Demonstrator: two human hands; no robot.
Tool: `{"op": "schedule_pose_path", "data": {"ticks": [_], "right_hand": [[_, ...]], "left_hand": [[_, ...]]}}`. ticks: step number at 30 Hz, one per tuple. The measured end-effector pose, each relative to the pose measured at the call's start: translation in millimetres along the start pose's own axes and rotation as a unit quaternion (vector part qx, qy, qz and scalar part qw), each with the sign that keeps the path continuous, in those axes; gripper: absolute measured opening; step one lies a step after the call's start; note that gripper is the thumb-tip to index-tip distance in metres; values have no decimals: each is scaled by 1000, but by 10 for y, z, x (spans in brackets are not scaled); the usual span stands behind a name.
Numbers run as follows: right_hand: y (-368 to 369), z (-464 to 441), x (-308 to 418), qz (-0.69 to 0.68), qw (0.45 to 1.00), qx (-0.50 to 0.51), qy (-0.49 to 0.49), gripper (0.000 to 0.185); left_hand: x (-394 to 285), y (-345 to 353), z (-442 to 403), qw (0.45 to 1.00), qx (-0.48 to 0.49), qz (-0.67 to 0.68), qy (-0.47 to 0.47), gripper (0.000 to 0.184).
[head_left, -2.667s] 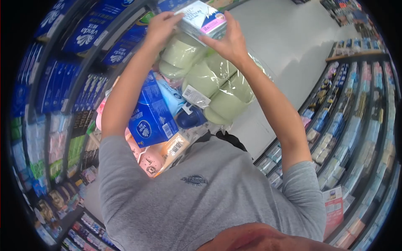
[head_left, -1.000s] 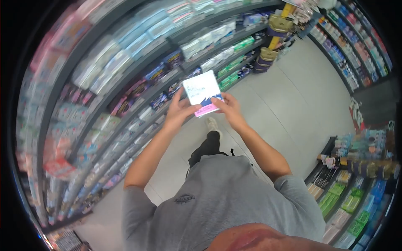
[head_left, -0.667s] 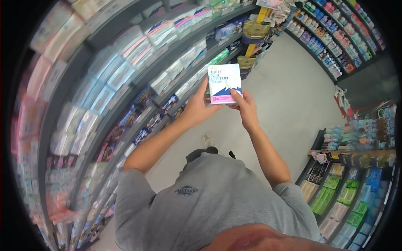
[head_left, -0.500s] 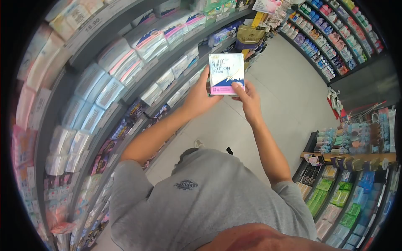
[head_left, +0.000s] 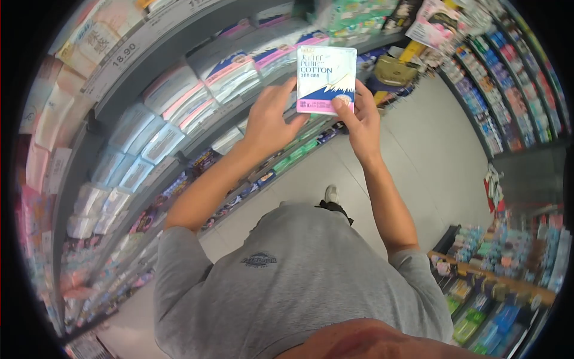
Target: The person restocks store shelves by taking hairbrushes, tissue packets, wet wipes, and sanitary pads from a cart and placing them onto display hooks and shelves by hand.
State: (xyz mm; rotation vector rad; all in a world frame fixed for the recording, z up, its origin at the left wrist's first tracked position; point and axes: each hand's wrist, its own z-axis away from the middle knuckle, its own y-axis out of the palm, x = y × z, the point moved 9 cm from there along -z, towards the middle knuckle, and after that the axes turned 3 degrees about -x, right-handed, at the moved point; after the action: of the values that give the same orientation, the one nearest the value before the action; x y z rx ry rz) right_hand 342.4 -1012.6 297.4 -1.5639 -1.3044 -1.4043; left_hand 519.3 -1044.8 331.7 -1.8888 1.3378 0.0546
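Observation:
A square white pack of sanitary pads (head_left: 326,75) faces me, printed "PURE COTTON" over a blue mountain and a pink bottom strip. My right hand (head_left: 362,119) grips its lower right corner, thumb on the front and fingers behind. My left hand (head_left: 272,119) is beside its left edge, with the thumb spread away below. The left fingertips reach the pack's edge; whether they touch it I cannot tell. Similar packs with blue and pink prints (head_left: 230,69) lie stacked on the shelf behind my left hand.
A long curved-looking grey shelf (head_left: 197,140) runs along my left, stocked with light blue packs (head_left: 143,137) and a price tag (head_left: 122,54) reading 18.90. Bottle-filled shelves (head_left: 508,84) stand at the far right. Green and blue packs (head_left: 478,323) sit at lower right. Pale tiled floor (head_left: 418,161) lies between.
The pack has moved up and closer to the left shelf in view. My left thumb has come off the pack and the left hand has opened. A shoe shows further forward.

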Motion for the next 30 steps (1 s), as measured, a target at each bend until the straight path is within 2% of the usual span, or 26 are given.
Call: {"op": "schedule_pose_path", "data": {"ticks": [1, 6, 8, 9, 14, 16, 18, 20, 25, 27, 30], "right_hand": [[95, -108, -26, -24, 1000, 17, -9, 71], [572, -581, -58, -80, 989, 122, 1, 64], [653, -734, -62, -89, 988, 121, 22, 61], [667, -809, -78, -61, 992, 114, 2, 54], [740, -1128, -124, -62, 988, 141, 9, 58], [706, -1280, -124, 14, 989, 130, -76, 56], [675, -1386, -120, 35, 988, 119, -87, 52], [736, -1428, 2, 102, 968, 153, -173, 51], [801, -1550, -29, 111, 954, 195, -198, 49], [815, -1485, 107, 141, 927, 193, -288, 47], [862, -1468, 98, 134, 917, 206, -315, 48]], "left_hand": [[4, -140, -17, 999, -44, -14, 16, 77], [67, -525, -183, 989, -96, -112, -15, 67], [-35, -582, -276, 976, -113, -183, 38, 64], [-5, -571, -306, 975, -112, -192, 18, 61], [31, -500, -520, 957, -122, -264, 3, 60], [160, -436, -570, 949, -94, -298, -53, 60], [204, -414, -624, 941, -97, -318, -58, 56], [240, -415, -652, 934, -115, -331, -65, 52], [302, -417, -668, 918, -109, -362, -121, 51], [254, -434, -638, 915, -131, -367, -104, 51], [235, -448, -599, 911, -134, -376, -101, 50]]}}
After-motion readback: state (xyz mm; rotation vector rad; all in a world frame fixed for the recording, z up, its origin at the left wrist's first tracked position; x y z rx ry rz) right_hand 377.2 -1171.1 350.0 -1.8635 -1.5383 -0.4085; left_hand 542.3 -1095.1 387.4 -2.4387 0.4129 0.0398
